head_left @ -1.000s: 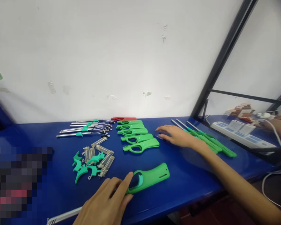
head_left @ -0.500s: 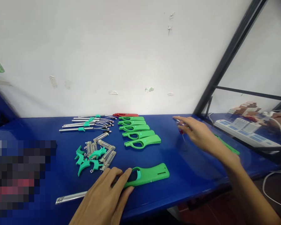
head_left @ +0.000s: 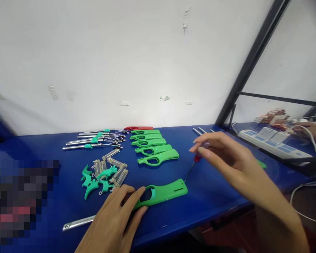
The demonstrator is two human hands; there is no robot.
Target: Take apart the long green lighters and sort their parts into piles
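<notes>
A green gas lighter (head_left: 171,191) with a teal trigger and a long metal tube lies flat near the table's front edge. My left hand (head_left: 113,218) is closed around its neck, hiding where the tube meets the body. In my right hand (head_left: 223,158) is a screwdriver (head_left: 197,157) with a red handle, pinched between thumb and fingers. Its thin shaft slants down to the lighter's right end; whether the tip touches the green body I cannot tell. Behind them lie several green handle shells (head_left: 160,157) in a column, with a red shell (head_left: 139,128) at the back.
On the left are metal tubes with wires (head_left: 81,147), clear plastic tanks (head_left: 120,174) and teal triggers (head_left: 91,189). Metal rods (head_left: 197,131) lie at the back right. A white power strip (head_left: 274,144) stands beyond a black frame post (head_left: 242,73), near another person's hand (head_left: 314,131).
My right hand has come from the back right toward the lighter, bringing the screwdriver, now upright and slanted in its grasp. My left hand stays on the lighter. The view has shifted slightly.
</notes>
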